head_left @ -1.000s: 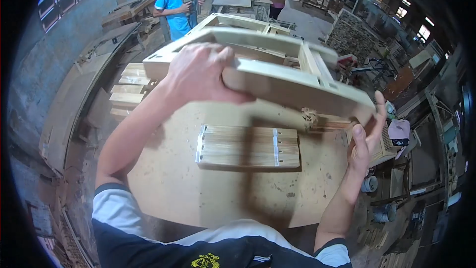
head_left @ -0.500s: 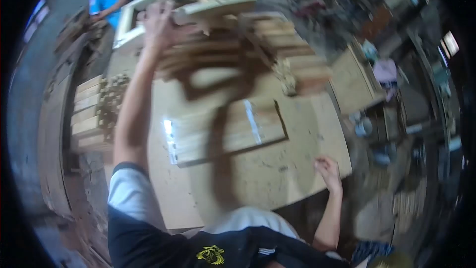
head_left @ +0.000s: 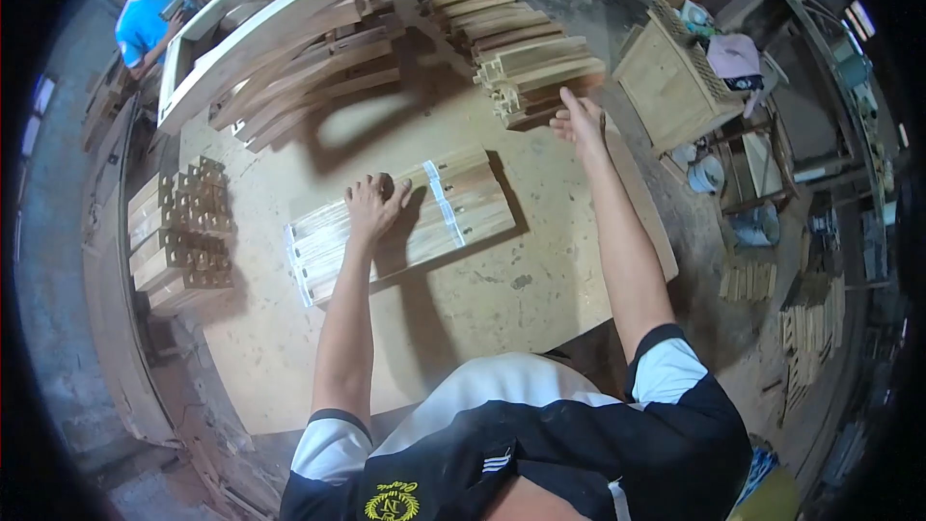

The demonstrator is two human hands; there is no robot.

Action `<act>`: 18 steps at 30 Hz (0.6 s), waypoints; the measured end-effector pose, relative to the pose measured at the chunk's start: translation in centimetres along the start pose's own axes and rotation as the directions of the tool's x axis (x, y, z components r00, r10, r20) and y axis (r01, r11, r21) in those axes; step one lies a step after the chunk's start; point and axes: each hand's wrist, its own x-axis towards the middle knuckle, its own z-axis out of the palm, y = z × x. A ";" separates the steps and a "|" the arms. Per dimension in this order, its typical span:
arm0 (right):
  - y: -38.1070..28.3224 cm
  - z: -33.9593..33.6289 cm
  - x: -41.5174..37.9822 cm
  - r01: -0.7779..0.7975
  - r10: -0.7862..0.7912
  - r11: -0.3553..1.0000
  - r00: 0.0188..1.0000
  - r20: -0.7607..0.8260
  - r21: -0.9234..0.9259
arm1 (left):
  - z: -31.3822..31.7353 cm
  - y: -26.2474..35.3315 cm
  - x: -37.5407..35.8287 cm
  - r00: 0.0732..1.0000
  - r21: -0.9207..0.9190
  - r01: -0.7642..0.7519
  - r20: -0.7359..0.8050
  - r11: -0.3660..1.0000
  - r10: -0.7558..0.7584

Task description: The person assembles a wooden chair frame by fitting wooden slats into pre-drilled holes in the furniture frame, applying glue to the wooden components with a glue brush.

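My left hand (head_left: 374,207) rests with spread fingers on a flat row of wooden slats (head_left: 473,188) lying side by side on the table. Dark slots show near the ends of the slats, and two pale bands run across them. Over at the right, my right hand (head_left: 581,123) is held out with its fingers extended and nothing in it. It is beside the near end of a stack of wooden rails (head_left: 550,63) with notched ends. A pale wooden frame (head_left: 280,29) lies on more stacked pieces at the far left.
Blocks with slotted ends (head_left: 183,232) are piled at the table's left edge. The tabletop (head_left: 521,299) reaches close to my body. Beyond its right side stand a wooden cabinet (head_left: 666,77) and a bucket (head_left: 706,174). Another person (head_left: 145,24) in blue stands at the far left.
My left hand has come back from the wooden frame onto the slats. My right hand has reached forward from the table's near right edge to the stack of rails.
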 end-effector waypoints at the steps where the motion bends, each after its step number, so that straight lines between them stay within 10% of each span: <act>1: -0.9 1.7 2.0 -0.024 0.023 1.000 0.998 -0.055 -0.005 | 0.9 -0.3 -0.8 0.994 0.031 -0.053 -0.093 0.998 0.056; 5: -1.3 4.1 5.9 -0.016 0.008 0.998 0.994 -0.109 -0.068 | 1.1 1.7 -6.1 0.989 0.076 -0.082 -0.116 0.994 0.091; 8: 1.5 4.1 10.2 -0.150 0.159 0.915 0.987 0.008 0.376 | -4.4 5.9 -10.1 0.991 0.028 -0.130 -0.035 0.991 0.131; 10: 2.3 3.4 9.6 -0.123 0.139 0.931 0.990 -0.021 0.344 | -3.5 5.1 -11.6 0.997 0.018 -0.059 -0.045 0.998 0.059; 18: 1.0 -2.1 -11.4 0.005 -0.158 0.931 0.907 0.390 0.366 | -1.4 3.0 -13.1 0.983 -0.106 0.015 -0.179 0.994 -0.034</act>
